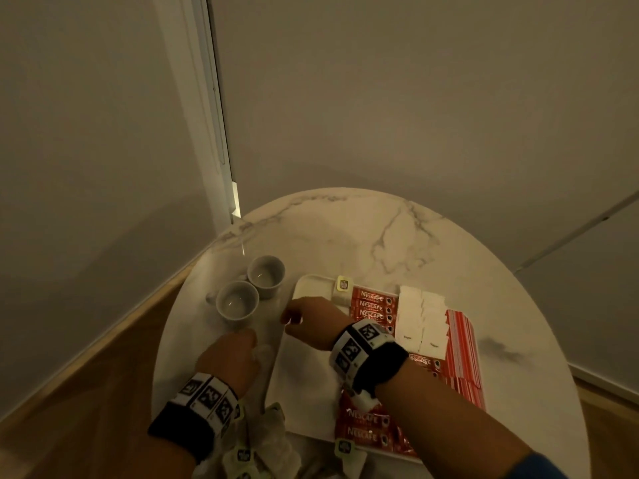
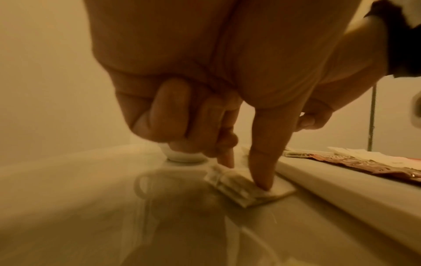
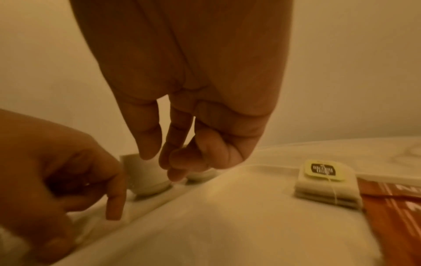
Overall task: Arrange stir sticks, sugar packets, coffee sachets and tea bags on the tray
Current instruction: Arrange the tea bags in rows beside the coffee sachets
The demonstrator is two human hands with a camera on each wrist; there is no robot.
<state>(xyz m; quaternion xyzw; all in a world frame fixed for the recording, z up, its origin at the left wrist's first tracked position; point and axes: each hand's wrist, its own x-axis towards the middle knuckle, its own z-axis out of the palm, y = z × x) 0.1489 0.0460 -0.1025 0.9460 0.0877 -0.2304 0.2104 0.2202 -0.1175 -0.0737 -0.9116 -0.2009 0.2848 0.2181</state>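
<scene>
Tea bag (image 2: pixel 241 187) flat on the desk (image 1: pixel 345 229), just beside the left rim of the tray (image 1: pixel 301 375).
Your left hand (image 1: pixel 230 357) takes it in a thumb-and-forefinger grip; your right hand (image 1: pixel 311 323) hangs slack above the tray, grasping nothing. The tray holds stacked tea bags (image 3: pixel 325 187) at its far edge, then coffee sachets (image 1: pixel 371 305), sugar packets (image 1: pixel 420 319) and stir sticks (image 1: pixel 461 354) rightward. Two cups (image 1: pixel 237 304) stand on the desk beyond your left hand.

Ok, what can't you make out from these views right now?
- Head view: the left hand hides the tea bag it touches; only the left wrist view shows it.
- Head view: the right arm covers part of the coffee sachets.
- Head view: loose tea bags cut off by the bottom edge.
</scene>
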